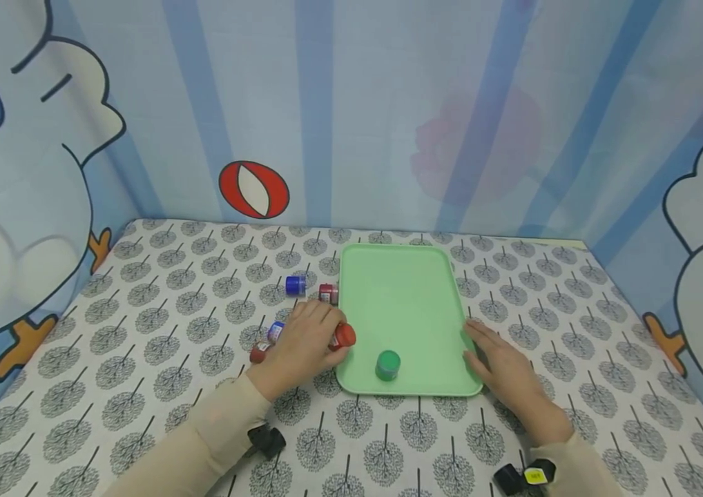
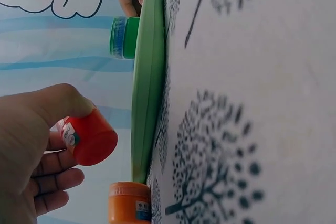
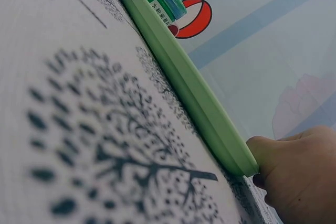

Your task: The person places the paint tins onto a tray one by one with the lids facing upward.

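Observation:
A red paint jar (image 1: 343,336) is pinched between the thumb and fingers of my left hand (image 1: 308,339), over the left rim of a light green tray (image 1: 401,290). In the left wrist view the jar (image 2: 90,137) is tilted, its red base turned toward the camera. A green paint jar (image 1: 387,365) stands on the tray near its front edge. My right hand (image 1: 507,369) holds the tray's right rim; the right wrist view shows its digits (image 3: 294,169) about the rim, partly hidden. An orange jar (image 2: 128,203) sits beside the tray.
Left of the tray lie two blue jars (image 1: 295,285), one nearer my left hand, and two dark red jars, one (image 1: 329,293) by the tray's rim and one (image 1: 260,352) by my left wrist. A tree-print cloth (image 1: 159,352) covers the table. A printed curtain (image 1: 376,124) hangs behind.

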Action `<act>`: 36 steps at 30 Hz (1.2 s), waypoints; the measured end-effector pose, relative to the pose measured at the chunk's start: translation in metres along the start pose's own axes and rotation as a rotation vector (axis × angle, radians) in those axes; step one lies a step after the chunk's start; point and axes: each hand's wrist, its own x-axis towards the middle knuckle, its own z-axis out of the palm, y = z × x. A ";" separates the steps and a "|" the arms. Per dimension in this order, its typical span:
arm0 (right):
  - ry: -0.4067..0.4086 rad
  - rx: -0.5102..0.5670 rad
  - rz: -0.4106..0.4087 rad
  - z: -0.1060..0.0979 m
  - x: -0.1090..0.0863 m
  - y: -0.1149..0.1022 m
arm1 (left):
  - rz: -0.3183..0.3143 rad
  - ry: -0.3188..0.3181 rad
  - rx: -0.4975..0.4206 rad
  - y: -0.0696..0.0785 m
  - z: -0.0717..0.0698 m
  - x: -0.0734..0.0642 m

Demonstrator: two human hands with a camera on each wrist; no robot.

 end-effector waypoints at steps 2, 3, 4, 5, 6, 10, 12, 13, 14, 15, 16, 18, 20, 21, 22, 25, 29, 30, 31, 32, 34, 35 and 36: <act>-0.001 0.001 0.005 0.000 0.000 0.000 | -0.002 0.001 -0.013 0.000 0.001 0.001; -0.002 0.003 0.008 0.000 -0.001 0.000 | -0.002 0.002 -0.019 0.000 0.002 0.002; -0.003 0.004 0.010 -0.001 -0.001 0.000 | -0.002 0.005 -0.026 0.000 0.003 0.003; -0.004 0.005 0.012 -0.001 -0.001 0.000 | -0.002 0.005 -0.034 0.000 0.003 0.003; -0.005 0.007 0.013 -0.001 -0.001 0.000 | -0.004 0.004 -0.044 0.000 0.004 0.004; -0.006 0.010 0.016 -0.002 -0.002 0.001 | -0.040 -0.039 -0.091 0.003 0.007 0.009; -0.005 0.010 0.015 -0.002 -0.002 0.002 | -0.070 -0.074 -0.123 0.005 0.008 0.012; -0.006 0.010 0.014 -0.001 -0.002 0.002 | -0.088 -0.091 -0.138 0.006 0.008 0.013; -0.006 0.009 0.013 -0.001 -0.002 0.002 | -0.105 -0.104 -0.157 0.008 0.008 0.015; -0.005 0.007 0.012 -0.001 -0.002 0.002 | -0.119 -0.112 -0.171 0.009 0.008 0.016; -0.003 0.006 0.011 -0.001 -0.002 0.002 | -0.132 -0.120 -0.185 0.010 0.008 0.017; 0.002 0.003 0.007 0.000 -0.002 0.001 | -0.152 -0.124 -0.216 0.012 0.009 0.019; 0.011 0.000 0.001 -0.001 -0.001 0.001 | -0.166 -0.121 -0.245 0.014 0.010 0.020; 0.016 0.000 -0.003 -0.001 -0.001 0.000 | -0.171 -0.119 -0.255 0.014 0.011 0.021; 0.021 -0.001 -0.008 -0.002 -0.001 0.000 | -0.175 -0.116 -0.264 0.015 0.011 0.021; 0.033 0.000 -0.020 -0.002 0.000 -0.002 | -0.188 -0.115 -0.286 0.015 0.014 0.022; 0.041 -0.003 -0.024 -0.002 0.000 -0.002 | -0.191 -0.125 -0.316 0.014 0.018 0.024; 0.041 -0.005 -0.023 -0.002 0.000 -0.001 | -0.191 -0.131 -0.321 0.014 0.019 0.024; 0.040 -0.005 -0.023 -0.002 0.000 -0.001 | -0.191 -0.135 -0.324 0.014 0.019 0.025; 0.038 -0.002 -0.021 -0.001 0.001 -0.001 | -0.191 -0.138 -0.328 0.014 0.020 0.025; 0.036 -0.001 -0.020 -0.001 0.001 0.000 | -0.196 -0.143 -0.332 0.014 0.021 0.026; 0.034 0.000 -0.020 -0.001 0.001 0.001 | -0.201 -0.146 -0.334 0.014 0.021 0.027; 0.033 0.004 -0.019 -0.001 0.001 0.001 | -0.206 -0.150 -0.337 0.015 0.022 0.027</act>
